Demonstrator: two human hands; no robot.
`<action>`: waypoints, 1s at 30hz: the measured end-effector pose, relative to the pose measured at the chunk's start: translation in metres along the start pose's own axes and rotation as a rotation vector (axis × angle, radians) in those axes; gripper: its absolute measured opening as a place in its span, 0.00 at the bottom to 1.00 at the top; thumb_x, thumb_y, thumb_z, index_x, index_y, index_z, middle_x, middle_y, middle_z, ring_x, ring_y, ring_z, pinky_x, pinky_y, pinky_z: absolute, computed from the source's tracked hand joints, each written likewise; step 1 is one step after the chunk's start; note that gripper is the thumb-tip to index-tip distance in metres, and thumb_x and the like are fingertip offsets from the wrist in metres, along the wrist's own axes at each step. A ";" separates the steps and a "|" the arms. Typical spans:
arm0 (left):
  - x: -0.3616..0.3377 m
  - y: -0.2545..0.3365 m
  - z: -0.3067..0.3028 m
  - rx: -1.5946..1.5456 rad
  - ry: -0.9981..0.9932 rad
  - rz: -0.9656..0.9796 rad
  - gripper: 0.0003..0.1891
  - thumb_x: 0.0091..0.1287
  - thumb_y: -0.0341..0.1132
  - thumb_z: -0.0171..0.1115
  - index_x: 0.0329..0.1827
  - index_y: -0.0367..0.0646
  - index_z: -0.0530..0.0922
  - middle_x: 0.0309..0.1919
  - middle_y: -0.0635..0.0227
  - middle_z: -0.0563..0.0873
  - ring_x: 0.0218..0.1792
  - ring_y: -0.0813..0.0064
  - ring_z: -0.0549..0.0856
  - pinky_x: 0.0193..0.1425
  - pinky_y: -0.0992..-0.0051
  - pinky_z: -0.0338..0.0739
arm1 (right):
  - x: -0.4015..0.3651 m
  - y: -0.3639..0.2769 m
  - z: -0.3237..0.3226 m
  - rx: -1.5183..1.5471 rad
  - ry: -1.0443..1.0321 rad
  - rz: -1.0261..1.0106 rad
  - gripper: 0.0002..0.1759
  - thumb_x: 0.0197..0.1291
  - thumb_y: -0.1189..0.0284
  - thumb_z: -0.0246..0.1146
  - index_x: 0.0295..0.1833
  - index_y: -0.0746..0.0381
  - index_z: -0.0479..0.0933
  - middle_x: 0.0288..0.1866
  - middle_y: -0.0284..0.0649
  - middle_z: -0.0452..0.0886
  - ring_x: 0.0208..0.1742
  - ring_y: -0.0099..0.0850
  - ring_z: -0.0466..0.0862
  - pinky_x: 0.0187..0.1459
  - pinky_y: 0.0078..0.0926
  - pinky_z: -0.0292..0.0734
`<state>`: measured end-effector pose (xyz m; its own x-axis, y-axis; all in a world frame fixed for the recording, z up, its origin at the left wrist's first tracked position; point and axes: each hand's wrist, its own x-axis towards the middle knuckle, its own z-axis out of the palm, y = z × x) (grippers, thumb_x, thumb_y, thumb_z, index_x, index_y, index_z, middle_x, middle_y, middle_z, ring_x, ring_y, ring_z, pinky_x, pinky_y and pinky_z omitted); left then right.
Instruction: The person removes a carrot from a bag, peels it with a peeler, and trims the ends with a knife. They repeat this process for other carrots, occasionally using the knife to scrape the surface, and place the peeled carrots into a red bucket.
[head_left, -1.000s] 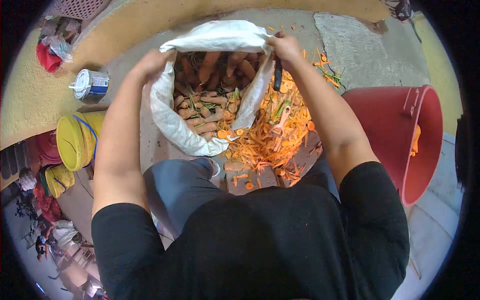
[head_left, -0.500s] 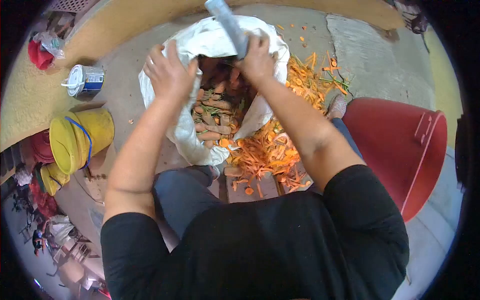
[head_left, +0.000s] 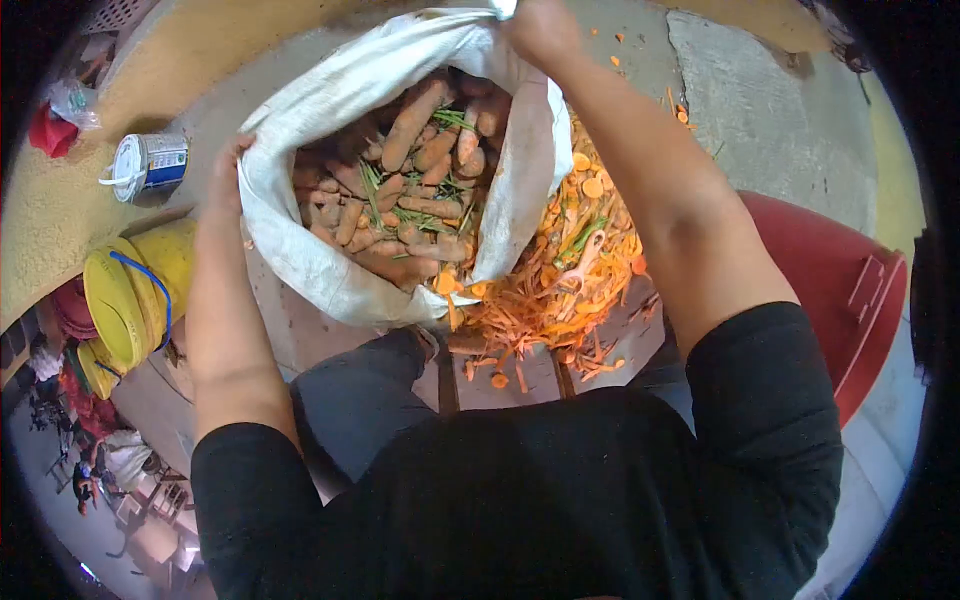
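Left hand (head_left: 228, 172) and right hand (head_left: 541, 30) clamp rim of white woven plastic sack (head_left: 300, 272) holding muddy orange carrots (head_left: 410, 205); pull evenly, avoid spilling

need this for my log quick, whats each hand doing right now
left hand: closed on the left rim of the white sack
right hand: closed on its far rim; anything else in the grip cannot be told

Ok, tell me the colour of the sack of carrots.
White sack, best in the head view.
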<state>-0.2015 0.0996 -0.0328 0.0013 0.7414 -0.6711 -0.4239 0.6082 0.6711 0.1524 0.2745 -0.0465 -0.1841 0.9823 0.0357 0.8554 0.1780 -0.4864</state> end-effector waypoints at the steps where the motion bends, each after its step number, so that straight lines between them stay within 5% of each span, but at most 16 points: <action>1: 0.011 0.002 -0.014 0.174 0.272 0.088 0.25 0.51 0.42 0.50 0.47 0.32 0.72 0.36 0.56 0.80 0.41 0.63 0.78 0.47 0.66 0.71 | -0.007 -0.025 -0.015 -0.020 -0.076 -0.010 0.13 0.53 0.69 0.49 0.43 0.63 0.63 0.31 0.57 0.76 0.34 0.52 0.78 0.36 0.47 0.70; 3: 0.059 -0.014 -0.055 0.560 0.532 0.130 0.21 0.51 0.38 0.51 0.45 0.33 0.72 0.36 0.57 0.79 0.40 0.62 0.78 0.46 0.69 0.70 | -0.011 -0.032 0.001 -0.033 -0.115 -0.071 0.11 0.54 0.70 0.46 0.42 0.63 0.63 0.31 0.58 0.76 0.35 0.51 0.77 0.37 0.47 0.70; 7: 0.050 -0.031 0.034 1.588 1.134 0.583 0.17 0.49 0.37 0.54 0.41 0.37 0.74 0.42 0.56 0.77 0.39 0.61 0.76 0.43 0.63 0.68 | -0.015 -0.002 0.007 -0.016 -0.176 -0.001 0.28 0.41 0.58 0.64 0.46 0.59 0.64 0.34 0.55 0.77 0.36 0.51 0.78 0.40 0.43 0.71; 10: 0.009 -0.038 0.106 1.763 0.796 1.467 0.22 0.50 0.35 0.54 0.51 0.43 0.71 0.30 0.50 0.77 0.34 0.57 0.77 0.41 0.67 0.70 | -0.044 0.048 0.008 0.118 0.103 -0.074 0.33 0.36 0.55 0.68 0.43 0.68 0.67 0.37 0.52 0.77 0.40 0.44 0.78 0.42 0.36 0.72; 12: 0.009 -0.069 0.133 1.911 0.030 1.286 0.24 0.50 0.33 0.54 0.54 0.44 0.69 0.29 0.54 0.76 0.32 0.59 0.78 0.40 0.67 0.71 | -0.082 0.082 0.006 0.161 0.151 0.099 0.33 0.35 0.57 0.70 0.42 0.70 0.69 0.35 0.51 0.77 0.36 0.42 0.79 0.39 0.34 0.72; 15: 0.024 -0.103 0.168 1.806 0.189 0.790 0.27 0.52 0.38 0.56 0.57 0.44 0.64 0.30 0.59 0.75 0.31 0.58 0.78 0.39 0.63 0.72 | -0.152 0.090 -0.008 0.209 -0.100 0.552 0.32 0.34 0.55 0.70 0.39 0.71 0.72 0.33 0.52 0.78 0.36 0.42 0.79 0.37 0.35 0.73; 16: 0.042 -0.107 0.165 1.872 0.259 0.767 0.27 0.53 0.39 0.56 0.58 0.47 0.64 0.31 0.58 0.75 0.32 0.58 0.78 0.40 0.62 0.72 | -0.175 0.109 0.009 0.198 -0.217 0.719 0.34 0.33 0.52 0.69 0.38 0.71 0.73 0.35 0.53 0.78 0.38 0.43 0.79 0.38 0.36 0.73; 18: 0.075 -0.110 0.155 1.998 0.406 0.714 0.27 0.54 0.41 0.56 0.59 0.52 0.63 0.34 0.57 0.76 0.34 0.57 0.78 0.42 0.61 0.72 | -0.221 0.111 0.026 0.121 -0.121 0.685 0.34 0.32 0.51 0.69 0.36 0.71 0.73 0.32 0.54 0.78 0.37 0.43 0.79 0.39 0.37 0.72; 19: 0.083 -0.111 0.161 1.836 0.558 0.526 0.25 0.55 0.42 0.56 0.58 0.63 0.64 0.38 0.56 0.76 0.39 0.57 0.78 0.44 0.62 0.72 | -0.238 0.115 0.032 0.173 -0.144 0.626 0.34 0.33 0.52 0.69 0.37 0.71 0.73 0.32 0.54 0.78 0.37 0.44 0.79 0.39 0.36 0.72; 22: 0.098 -0.110 0.156 1.799 0.352 0.324 0.27 0.52 0.43 0.59 0.51 0.35 0.66 0.44 0.50 0.74 0.45 0.58 0.77 0.48 0.62 0.71 | -0.265 0.123 0.034 0.283 -0.171 0.641 0.32 0.40 0.58 0.66 0.44 0.73 0.67 0.37 0.57 0.75 0.41 0.49 0.76 0.44 0.36 0.70; 23: 0.085 -0.107 0.166 1.853 0.261 0.352 0.27 0.51 0.43 0.61 0.51 0.33 0.68 0.44 0.52 0.76 0.48 0.57 0.76 0.48 0.63 0.71 | -0.275 0.150 0.055 0.200 -0.093 0.686 0.31 0.42 0.59 0.65 0.45 0.73 0.66 0.38 0.57 0.74 0.42 0.49 0.75 0.44 0.37 0.69; 26: 0.087 -0.102 0.162 1.510 0.253 -0.008 0.27 0.53 0.39 0.59 0.52 0.32 0.66 0.45 0.50 0.75 0.47 0.55 0.76 0.47 0.63 0.72 | -0.286 0.159 0.054 0.065 -0.067 0.855 0.27 0.46 0.62 0.61 0.43 0.73 0.65 0.42 0.59 0.72 0.45 0.50 0.73 0.47 0.38 0.67; 30: 0.024 -0.104 0.168 0.475 0.026 -0.180 0.22 0.53 0.35 0.60 0.49 0.36 0.69 0.39 0.62 0.78 0.42 0.68 0.79 0.37 0.69 0.76 | -0.288 0.173 0.061 0.077 -0.183 0.914 0.27 0.45 0.63 0.62 0.43 0.74 0.65 0.42 0.58 0.74 0.45 0.49 0.75 0.46 0.37 0.69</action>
<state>-0.0053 0.1016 -0.0660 0.0110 0.6096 -0.7926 0.0397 0.7918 0.6095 0.3240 0.0186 -0.1946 0.4651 0.7134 -0.5241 0.6726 -0.6697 -0.3148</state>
